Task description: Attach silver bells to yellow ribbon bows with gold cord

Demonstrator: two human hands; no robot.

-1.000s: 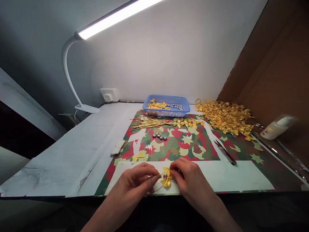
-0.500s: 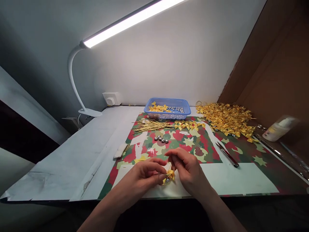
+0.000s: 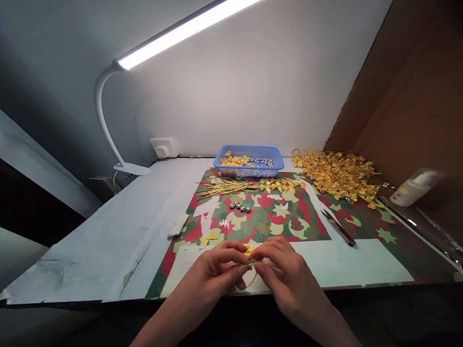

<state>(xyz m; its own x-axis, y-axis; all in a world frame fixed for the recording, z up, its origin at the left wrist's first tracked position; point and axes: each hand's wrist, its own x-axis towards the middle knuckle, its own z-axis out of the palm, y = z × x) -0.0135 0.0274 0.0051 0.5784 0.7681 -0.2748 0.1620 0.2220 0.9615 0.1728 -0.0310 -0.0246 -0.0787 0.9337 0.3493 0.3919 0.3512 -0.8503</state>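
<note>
Above the near edge of the table, my left hand point(image 3: 217, 272) pinches a small yellow ribbon bow point(image 3: 249, 250). The bow is partly covered by my fingers. A thin golden cord point(image 3: 254, 278) hangs in a loop just below the fingertips. My right hand point(image 3: 285, 270) is closed, thumb and forefinger on the cord close to the left fingertips. Further back on the patterned mat lie several silver bells point(image 3: 239, 207). Behind them are a bundle of golden cords point(image 3: 227, 188) and a group of yellow bows point(image 3: 282, 185).
A blue basket point(image 3: 249, 171) with yellow bows and silver bells stands at the back. Dark-handled scissors point(image 3: 340, 229) lie to the right, near a large heap of golden bows point(image 3: 340, 176). A bottle point(image 3: 414, 188) stands far right, a desk lamp point(image 3: 104, 115) at left.
My right hand has come down and left to meet the left fingertips. The bow has turned and now shows above the fingers, with the cord looping below. The camera view has shifted slightly.
</note>
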